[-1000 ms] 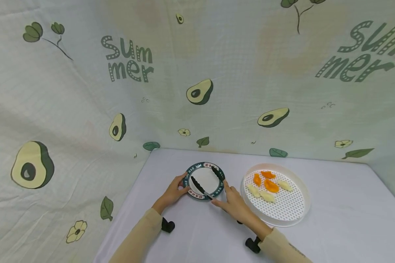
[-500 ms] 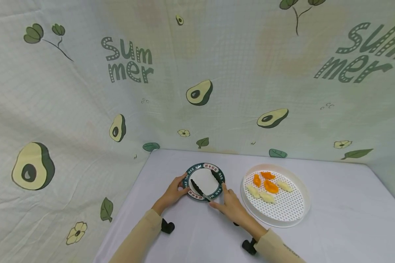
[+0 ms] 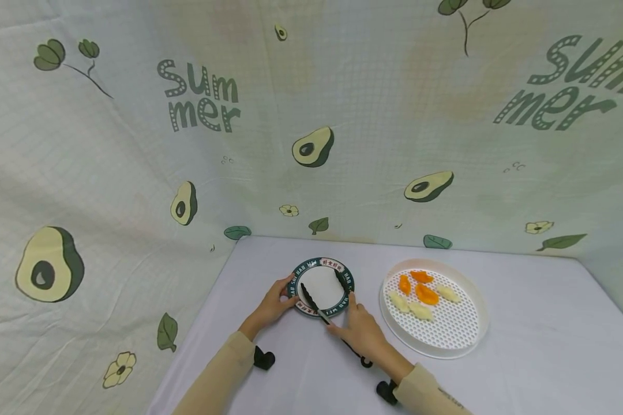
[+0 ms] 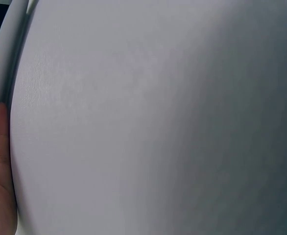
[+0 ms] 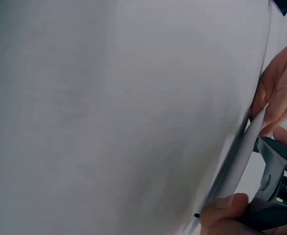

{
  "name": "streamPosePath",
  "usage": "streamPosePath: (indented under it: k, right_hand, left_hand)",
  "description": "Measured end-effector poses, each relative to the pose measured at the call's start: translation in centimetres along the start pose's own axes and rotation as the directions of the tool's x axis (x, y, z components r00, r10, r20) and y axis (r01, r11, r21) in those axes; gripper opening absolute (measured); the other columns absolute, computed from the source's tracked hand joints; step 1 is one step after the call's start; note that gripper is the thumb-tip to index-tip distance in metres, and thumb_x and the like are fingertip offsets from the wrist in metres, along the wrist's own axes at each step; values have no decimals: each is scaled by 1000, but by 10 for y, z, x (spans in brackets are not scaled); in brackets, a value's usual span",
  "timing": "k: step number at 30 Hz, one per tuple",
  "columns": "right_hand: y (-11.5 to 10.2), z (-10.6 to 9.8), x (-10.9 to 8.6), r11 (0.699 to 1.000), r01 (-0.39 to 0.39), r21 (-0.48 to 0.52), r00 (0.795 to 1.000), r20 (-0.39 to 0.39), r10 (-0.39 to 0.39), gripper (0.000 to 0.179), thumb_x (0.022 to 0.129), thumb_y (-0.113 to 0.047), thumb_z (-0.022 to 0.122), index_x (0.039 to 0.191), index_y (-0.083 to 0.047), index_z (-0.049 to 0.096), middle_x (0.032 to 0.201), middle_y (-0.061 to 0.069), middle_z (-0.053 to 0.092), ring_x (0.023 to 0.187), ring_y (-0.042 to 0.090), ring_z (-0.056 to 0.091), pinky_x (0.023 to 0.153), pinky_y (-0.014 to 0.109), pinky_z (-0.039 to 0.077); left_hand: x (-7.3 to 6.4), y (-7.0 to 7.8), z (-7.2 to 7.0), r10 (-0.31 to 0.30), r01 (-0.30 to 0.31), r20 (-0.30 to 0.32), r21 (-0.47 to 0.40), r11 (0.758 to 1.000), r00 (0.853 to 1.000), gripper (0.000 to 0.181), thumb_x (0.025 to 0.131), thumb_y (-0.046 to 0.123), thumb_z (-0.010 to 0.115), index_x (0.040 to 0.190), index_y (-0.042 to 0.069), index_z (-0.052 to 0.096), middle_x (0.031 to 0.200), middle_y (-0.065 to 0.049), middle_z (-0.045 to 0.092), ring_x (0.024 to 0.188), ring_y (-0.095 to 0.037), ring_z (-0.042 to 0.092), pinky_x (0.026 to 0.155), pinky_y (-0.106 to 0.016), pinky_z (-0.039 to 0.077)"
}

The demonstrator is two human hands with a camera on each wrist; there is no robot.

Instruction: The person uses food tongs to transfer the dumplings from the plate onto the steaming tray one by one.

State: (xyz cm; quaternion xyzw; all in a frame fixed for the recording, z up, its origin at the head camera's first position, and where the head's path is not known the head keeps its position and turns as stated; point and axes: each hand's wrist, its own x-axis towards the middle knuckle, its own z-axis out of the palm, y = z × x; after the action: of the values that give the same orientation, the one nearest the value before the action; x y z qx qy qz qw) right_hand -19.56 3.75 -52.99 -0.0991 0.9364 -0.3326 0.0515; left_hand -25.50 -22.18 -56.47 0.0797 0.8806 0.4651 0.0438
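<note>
My left hand (image 3: 271, 305) grips the left rim of a small white plate (image 3: 323, 288) with a dark teal lettered border. In the left wrist view that hand (image 4: 0, 196) shows at the left edge, a finger along the plate's underside. My right hand (image 3: 362, 331) holds a pair of tongs (image 3: 308, 297), thumb on one arm and a finger on the other. The tongs are spread, their black tips over the plate; whether they touch it I cannot tell. Up close in the right wrist view, the tongs' (image 5: 273, 171) metal arms and spring show beside the plate's edge.
To the right stands a round white tray (image 3: 464, 331) with a perforated base. Several orange pieces (image 3: 427, 294) and pale yellow pieces (image 3: 421, 311) lie in it. A white cloth (image 3: 540, 323) covers the table, and a printed curtain (image 3: 363, 115) hangs behind.
My right hand has drawn slightly left and toward me with the tongs, whose ring end now shows below the hand. The left hand and the plate have stayed nearly in place.
</note>
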Motion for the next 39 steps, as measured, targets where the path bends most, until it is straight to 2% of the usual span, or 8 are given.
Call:
streamPosePath:
  k: [4, 7, 14, 21, 30, 33, 37, 39]
  right_hand:
    - [-3, 2, 2, 994, -25, -104, 1000, -3, 25, 111, 78, -52, 81, 148, 17, 28, 112, 35, 60, 68, 27, 61, 55, 40, 52]
    - [-4, 3, 3, 988, -46, -147, 999, -2, 46, 118, 73, -53, 84, 149, 16, 25, 105, 33, 63, 62, 25, 59, 51, 39, 49]
    - [-4, 6, -1, 994, -41, -100, 999, -29, 38, 129, 67, -49, 89, 150, 17, 16, 103, 37, 63, 72, 35, 65, 56, 43, 52]
    - [-5, 0, -1, 995, -59, -74, 998, 26, 61, 132, 66, -47, 91, 152, 15, 12, 104, 36, 62, 67, 28, 61, 55, 39, 51]
    - [-11, -19, -4, 997, -20, -80, 999, 45, 23, 116, 83, -50, 78, 152, 15, 11, 113, 40, 58, 73, 31, 64, 60, 41, 54]
    - [-12, -31, -5, 1000, 3, -30, 999, 41, -2, 110, 88, -48, 73, 152, 15, 10, 117, 41, 57, 80, 33, 64, 65, 43, 55]
    - [-9, -53, -8, 998, 33, 60, 998, 43, -35, 105, 93, -52, 64, 154, 12, 7, 132, 41, 49, 107, 44, 62, 84, 50, 53]
    - [-5, -66, -10, 995, 40, 91, 998, 43, -44, 105, 94, -55, 61, 155, 10, 6, 121, 36, 58, 103, 42, 63, 82, 48, 54]
  left_hand:
    - [0, 0, 0, 5, -5, -3, -8, 1000, 1000, 69, 95, 17, 70, 154, 6, 35, 131, -13, 49, 105, -23, 52, 97, -49, 39]
    - [0, 1, 0, -2, 2, -6, -5, 1000, 1000, 70, 95, 17, 69, 155, 7, 35, 132, -13, 49, 105, -23, 52, 97, -48, 39]
    - [0, 2, 0, -18, 18, 3, 4, 1000, 1000, 70, 95, 17, 69, 155, 8, 34, 133, -13, 48, 104, -22, 51, 97, -48, 39]
    - [3, 3, -1, -22, 22, 11, 3, 1000, 1000, 70, 95, 17, 69, 155, 9, 34, 137, -14, 47, 107, -24, 52, 98, -48, 40]
    - [6, 1, -6, -56, 56, 19, 14, 998, 998, 68, 96, 21, 69, 155, 10, 37, 132, -12, 50, 106, -23, 52, 97, -48, 40]
    - [7, 2, -10, -75, 74, 34, 9, 997, 997, 68, 95, 24, 69, 154, 12, 38, 133, -13, 50, 107, -24, 51, 97, -48, 40]
    - [11, 5, -14, -95, 96, 51, -26, 995, 994, 68, 95, 24, 70, 154, 12, 39, 136, -18, 48, 107, -26, 50, 91, -43, 45]
    - [12, 6, -16, -97, 100, 61, -58, 993, 993, 67, 95, 21, 70, 153, 10, 39, 138, -20, 47, 107, -27, 53, 87, -39, 49]
